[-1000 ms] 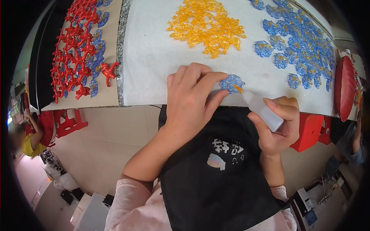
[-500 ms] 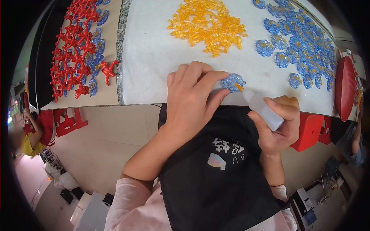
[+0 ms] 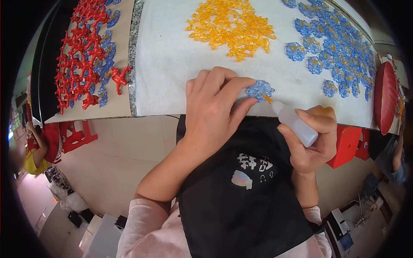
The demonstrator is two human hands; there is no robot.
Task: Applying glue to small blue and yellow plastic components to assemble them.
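Near the middle of the frame, the left hand (image 3: 213, 109) lies palm down on the white sheet (image 3: 172, 60), fingers loosely spread, its forefinger and thumb tips pinching the edge of a blue plastic flower piece (image 3: 260, 90). At lower right, the right hand (image 3: 314, 139) wraps closed around a translucent squeeze bottle (image 3: 294, 122). The bottle's long axis runs diagonally, its orange nozzle pointing up-left and touching the flower piece. Yellow pieces (image 3: 230, 26) sit at top centre, blue pieces (image 3: 340, 51) at upper right, and red pieces (image 3: 84, 51) at upper left.
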